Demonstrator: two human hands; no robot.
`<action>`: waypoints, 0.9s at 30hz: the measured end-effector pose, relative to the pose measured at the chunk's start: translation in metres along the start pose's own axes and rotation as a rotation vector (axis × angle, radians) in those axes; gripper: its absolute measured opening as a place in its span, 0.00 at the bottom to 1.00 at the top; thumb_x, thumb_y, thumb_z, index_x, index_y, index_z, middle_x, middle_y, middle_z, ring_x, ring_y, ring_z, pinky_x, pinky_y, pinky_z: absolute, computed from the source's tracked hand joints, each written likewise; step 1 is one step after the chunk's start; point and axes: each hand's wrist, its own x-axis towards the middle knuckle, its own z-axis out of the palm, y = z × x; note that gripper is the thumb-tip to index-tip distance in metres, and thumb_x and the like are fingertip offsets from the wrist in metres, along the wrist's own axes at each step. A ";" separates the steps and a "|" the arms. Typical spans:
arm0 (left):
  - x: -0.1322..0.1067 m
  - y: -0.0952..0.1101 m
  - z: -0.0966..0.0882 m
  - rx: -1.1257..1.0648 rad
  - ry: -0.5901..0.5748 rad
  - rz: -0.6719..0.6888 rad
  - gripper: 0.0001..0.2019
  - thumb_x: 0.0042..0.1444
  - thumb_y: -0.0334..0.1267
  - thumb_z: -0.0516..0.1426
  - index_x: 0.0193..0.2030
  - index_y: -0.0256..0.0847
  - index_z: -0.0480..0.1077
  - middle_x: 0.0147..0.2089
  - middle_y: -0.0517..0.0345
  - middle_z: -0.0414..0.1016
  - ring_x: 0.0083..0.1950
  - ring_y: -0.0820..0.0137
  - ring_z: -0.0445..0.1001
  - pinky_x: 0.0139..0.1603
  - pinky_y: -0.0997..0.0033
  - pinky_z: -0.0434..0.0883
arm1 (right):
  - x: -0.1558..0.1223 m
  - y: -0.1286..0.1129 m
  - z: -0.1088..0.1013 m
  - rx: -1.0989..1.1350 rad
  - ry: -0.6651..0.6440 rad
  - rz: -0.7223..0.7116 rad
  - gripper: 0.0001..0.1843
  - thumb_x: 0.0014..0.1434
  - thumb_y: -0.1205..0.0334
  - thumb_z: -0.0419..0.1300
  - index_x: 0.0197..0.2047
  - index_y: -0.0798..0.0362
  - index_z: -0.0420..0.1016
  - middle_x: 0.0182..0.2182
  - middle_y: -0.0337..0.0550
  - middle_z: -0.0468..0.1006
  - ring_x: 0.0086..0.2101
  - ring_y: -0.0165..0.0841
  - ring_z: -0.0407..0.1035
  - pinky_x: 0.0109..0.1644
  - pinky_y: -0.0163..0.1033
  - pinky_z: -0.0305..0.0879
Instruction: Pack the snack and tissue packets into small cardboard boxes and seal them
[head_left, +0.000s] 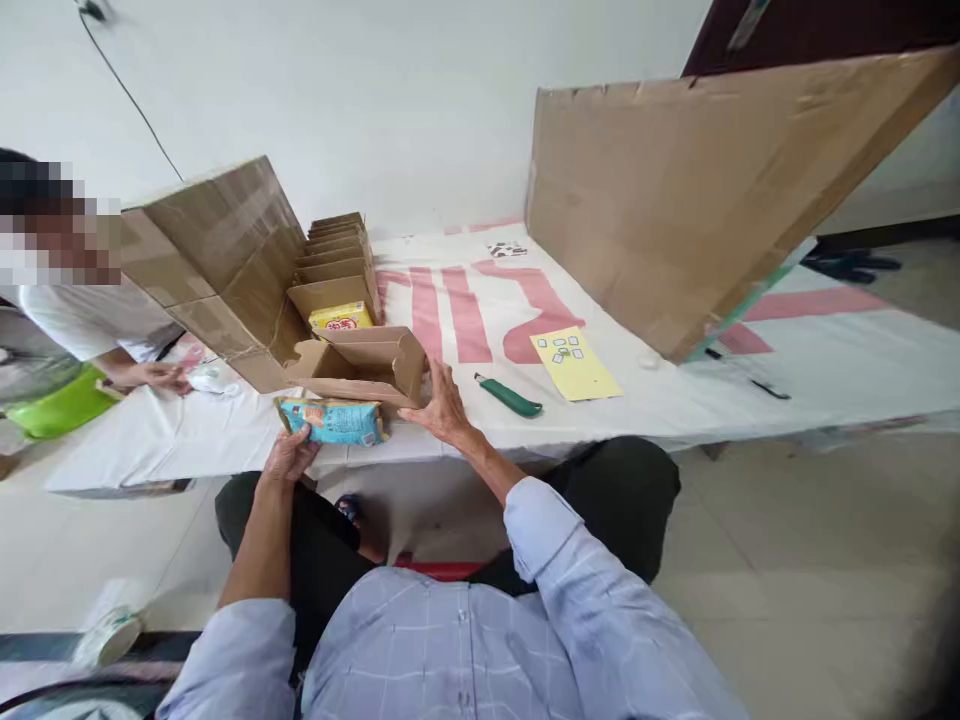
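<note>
My left hand (291, 455) grips the near edge of a blue snack packet (334, 421) lying at the table's front edge. My right hand (442, 402) rests with fingers spread against the side of a small open cardboard box (367, 365). Just behind that box sits a yellow packet (341, 318) inside another open carton, at the front of a row of folded small cartons (337, 245).
A large taped cardboard box (217, 255) stands at the left. A big cardboard sheet (697, 200) leans at the right. A green-handled cutter (510, 397) and yellow sheet (574, 363) lie on the white cloth (675, 400). Another person's hand (161, 376) works at the far left.
</note>
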 end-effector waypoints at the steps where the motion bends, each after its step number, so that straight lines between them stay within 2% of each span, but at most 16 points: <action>1: -0.001 0.001 -0.001 0.012 -0.006 0.001 0.35 0.27 0.36 0.85 0.47 0.40 0.83 0.45 0.55 0.90 0.45 0.62 0.88 0.45 0.69 0.87 | 0.001 0.002 0.002 0.006 0.011 -0.019 0.72 0.46 0.53 0.84 0.85 0.44 0.50 0.77 0.59 0.59 0.76 0.60 0.55 0.80 0.69 0.57; 4: -0.006 0.001 -0.002 0.053 -0.041 0.005 0.30 0.33 0.35 0.84 0.46 0.42 0.83 0.45 0.57 0.90 0.44 0.64 0.88 0.46 0.71 0.86 | 0.001 0.009 0.001 0.124 0.050 -0.016 0.71 0.45 0.54 0.83 0.85 0.43 0.51 0.76 0.57 0.62 0.74 0.57 0.58 0.79 0.66 0.62; 6: -0.014 -0.001 0.000 0.078 -0.070 0.016 0.29 0.34 0.37 0.84 0.45 0.41 0.83 0.42 0.58 0.89 0.42 0.65 0.88 0.47 0.70 0.86 | 0.000 0.017 -0.009 0.296 0.067 0.037 0.68 0.45 0.52 0.81 0.83 0.45 0.55 0.73 0.58 0.65 0.71 0.56 0.64 0.73 0.64 0.69; 8: -0.024 -0.006 0.004 0.080 -0.093 0.029 0.28 0.34 0.38 0.84 0.43 0.40 0.83 0.41 0.56 0.89 0.43 0.63 0.88 0.51 0.66 0.86 | -0.005 0.028 -0.026 0.495 0.068 0.106 0.63 0.45 0.49 0.81 0.80 0.47 0.61 0.69 0.57 0.73 0.66 0.54 0.70 0.68 0.62 0.74; 11: -0.040 -0.013 0.012 0.075 -0.152 0.021 0.27 0.38 0.39 0.84 0.44 0.38 0.83 0.41 0.52 0.88 0.47 0.57 0.88 0.54 0.60 0.86 | -0.013 0.043 -0.056 0.715 0.029 0.176 0.51 0.46 0.47 0.80 0.71 0.47 0.73 0.56 0.49 0.86 0.59 0.52 0.78 0.67 0.60 0.75; 14: -0.052 -0.018 0.022 0.070 -0.231 0.007 0.25 0.41 0.41 0.83 0.44 0.37 0.83 0.41 0.50 0.88 0.42 0.60 0.88 0.49 0.62 0.85 | -0.020 0.054 -0.082 0.870 -0.044 0.285 0.39 0.46 0.46 0.80 0.60 0.44 0.80 0.49 0.44 0.90 0.57 0.53 0.81 0.64 0.57 0.78; 17: -0.057 -0.019 0.030 0.019 -0.250 0.016 0.24 0.40 0.40 0.83 0.42 0.36 0.83 0.38 0.53 0.87 0.37 0.64 0.86 0.44 0.67 0.84 | -0.025 0.060 -0.096 0.933 -0.078 0.340 0.35 0.42 0.46 0.81 0.54 0.42 0.82 0.47 0.42 0.90 0.58 0.53 0.81 0.62 0.56 0.81; 20: -0.059 -0.015 0.032 -0.009 -0.265 0.032 0.24 0.39 0.40 0.84 0.41 0.37 0.84 0.37 0.53 0.87 0.38 0.64 0.86 0.44 0.68 0.83 | -0.029 0.064 -0.101 0.951 -0.074 0.372 0.33 0.39 0.48 0.81 0.50 0.40 0.82 0.46 0.39 0.91 0.59 0.52 0.81 0.61 0.56 0.83; 24: -0.059 -0.006 0.021 0.001 -0.233 0.059 0.24 0.40 0.42 0.83 0.42 0.38 0.84 0.39 0.52 0.88 0.40 0.63 0.86 0.46 0.66 0.83 | -0.033 0.068 -0.105 0.972 -0.034 0.420 0.30 0.38 0.53 0.81 0.47 0.38 0.81 0.43 0.36 0.91 0.56 0.51 0.83 0.60 0.58 0.84; 27: -0.053 0.002 0.012 0.010 -0.144 0.089 0.25 0.38 0.41 0.83 0.42 0.37 0.84 0.42 0.50 0.88 0.42 0.61 0.87 0.49 0.62 0.84 | -0.036 0.069 -0.107 0.982 -0.008 0.417 0.31 0.39 0.56 0.80 0.50 0.37 0.82 0.43 0.35 0.91 0.57 0.50 0.83 0.61 0.59 0.83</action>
